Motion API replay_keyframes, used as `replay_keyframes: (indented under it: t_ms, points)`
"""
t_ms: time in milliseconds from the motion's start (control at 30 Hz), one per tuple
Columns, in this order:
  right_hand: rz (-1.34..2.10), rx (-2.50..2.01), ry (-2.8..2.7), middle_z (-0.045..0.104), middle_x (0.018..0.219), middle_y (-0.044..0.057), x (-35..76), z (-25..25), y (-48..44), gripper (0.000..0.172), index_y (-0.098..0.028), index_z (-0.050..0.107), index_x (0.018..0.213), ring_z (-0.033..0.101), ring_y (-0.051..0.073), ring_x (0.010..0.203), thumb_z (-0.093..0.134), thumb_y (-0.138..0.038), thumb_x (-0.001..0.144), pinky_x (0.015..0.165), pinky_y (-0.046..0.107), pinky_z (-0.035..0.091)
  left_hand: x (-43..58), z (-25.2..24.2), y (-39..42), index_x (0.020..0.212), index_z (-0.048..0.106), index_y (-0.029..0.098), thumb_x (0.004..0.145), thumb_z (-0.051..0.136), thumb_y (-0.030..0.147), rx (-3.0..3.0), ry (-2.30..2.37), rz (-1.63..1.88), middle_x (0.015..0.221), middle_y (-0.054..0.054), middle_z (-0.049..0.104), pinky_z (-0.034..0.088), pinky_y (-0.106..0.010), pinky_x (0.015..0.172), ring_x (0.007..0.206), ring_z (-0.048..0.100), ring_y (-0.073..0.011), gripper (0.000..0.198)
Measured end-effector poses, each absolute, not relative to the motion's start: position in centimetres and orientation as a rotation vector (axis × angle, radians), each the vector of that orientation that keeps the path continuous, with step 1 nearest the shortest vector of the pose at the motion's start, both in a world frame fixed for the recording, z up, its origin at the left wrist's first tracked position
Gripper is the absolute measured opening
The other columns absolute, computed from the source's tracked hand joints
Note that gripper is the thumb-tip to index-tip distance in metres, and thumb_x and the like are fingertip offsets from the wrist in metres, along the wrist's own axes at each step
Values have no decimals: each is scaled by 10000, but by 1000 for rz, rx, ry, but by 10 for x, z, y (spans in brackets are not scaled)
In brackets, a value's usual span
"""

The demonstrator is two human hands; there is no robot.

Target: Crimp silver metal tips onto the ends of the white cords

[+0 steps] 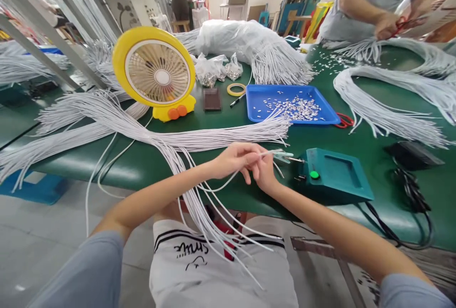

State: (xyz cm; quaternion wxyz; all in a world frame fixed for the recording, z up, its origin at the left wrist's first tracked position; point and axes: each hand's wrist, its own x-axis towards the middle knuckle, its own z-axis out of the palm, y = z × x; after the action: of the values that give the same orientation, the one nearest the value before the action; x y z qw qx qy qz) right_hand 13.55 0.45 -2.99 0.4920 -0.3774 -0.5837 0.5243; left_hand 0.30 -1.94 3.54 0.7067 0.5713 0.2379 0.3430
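Observation:
Above the front of the green table, my left hand [233, 160] pinches a thin white cord [225, 185] close to its end. My right hand [266, 172] meets it there, its fingers closed around the same cord end. Just past the right fingers are pale greenish pieces [283, 156], too blurred to name, beside the metal rod of a teal device [338, 175] with a green button [314, 175]. A thick bundle of white cords [221, 138] lies behind my hands. Other cords [194, 203] hang over the table edge onto my lap.
A blue tray [253, 103] holds many small metal pieces; red-handled scissors [345, 120] lie beside it. A yellow fan [119, 61] stands at left. Tape [236, 90], a pen [237, 100] and wrapped cords [231, 37] sit behind. Across the table, a person's hand [387, 25] holds red-handled scissors.

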Motion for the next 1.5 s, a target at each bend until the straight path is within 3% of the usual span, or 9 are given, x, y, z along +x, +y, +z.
replay_keyframes:
  t_ms: [133, 367, 567, 767, 933, 1100, 1233, 1333, 1500]
  points:
    - [1290, -871, -1163, 577, 776, -6, 146, -15, 13, 257, -188, 690, 956, 459, 71, 532, 550, -375, 847, 465, 222, 359, -11, 3, 3, 733, 627, 92, 720, 762, 544, 1375, 800, 978, 627, -49, 655, 571, -232, 574, 565, 650, -119, 472]
    - [1401, -687, -1215, 639, 708, 1, 146, -12, 14, 197, -190, 732, 851, 553, 100, 566, 653, -368, 823, 527, 244, 432, -19, 1, 1, 788, 647, 79, 716, 789, 487, 1281, 754, 938, 725, -59, 678, 553, -222, 508, 534, 658, -124, 438]
    - [1261, -716, -1369, 620, 736, -10, 146, -14, 13, 175, -201, 712, 825, 517, 78, 551, 676, -370, 851, 536, 238, 437, -21, -5, 2, 870, 678, 79, 707, 818, 398, 1196, 747, 931, 776, -55, 699, 592, -233, 579, 600, 681, -126, 385]
    - [1335, -698, -1437, 571, 796, 3, 144, -11, 13, 243, -186, 657, 775, 508, 91, 640, 681, -416, 847, 547, 223, 432, -22, -7, 4, 773, 686, 76, 697, 840, 327, 1197, 712, 957, 613, -22, 662, 492, -163, 495, 513, 609, -81, 304]
    - [1536, -697, -1299, 532, 742, -13, 143, -9, 9, 241, -181, 630, 775, 523, 87, 608, 693, -406, 836, 549, 223, 431, -25, -6, 7, 779, 691, 68, 734, 808, 388, 1142, 680, 846, 630, -41, 660, 469, -183, 519, 531, 599, -86, 344]
    - [1433, -763, -1125, 527, 788, -4, 143, -7, 7, 208, -192, 627, 752, 519, 87, 646, 698, -377, 817, 532, 208, 420, -25, -3, 6, 789, 693, 64, 726, 815, 389, 1070, 635, 817, 582, -25, 631, 450, -180, 509, 514, 595, -88, 353]
    - [1452, -820, -1044, 574, 837, 12, 143, -12, 11, 204, -211, 698, 891, 529, 112, 742, 702, -389, 791, 538, 199, 431, -25, -1, 7, 752, 680, 69, 706, 835, 354, 967, 624, 854, 574, -15, 621, 424, -160, 479, 493, 581, -75, 327]
    - [1529, -791, -1139, 616, 864, 17, 141, -15, 11, 259, -208, 721, 938, 545, 105, 713, 727, -404, 768, 569, 218, 442, -26, -2, 8, 750, 688, 70, 702, 839, 344, 896, 598, 860, 626, -27, 644, 440, -159, 497, 503, 564, -60, 317]
    - [1500, -795, -1250, 603, 779, -8, 140, -12, 9, 177, -185, 703, 783, 499, 73, 590, 773, -341, 739, 578, 236, 425, -28, -5, 9, 739, 686, 67, 699, 839, 364, 906, 597, 771, 645, -28, 631, 421, -162, 497, 512, 550, -55, 337]
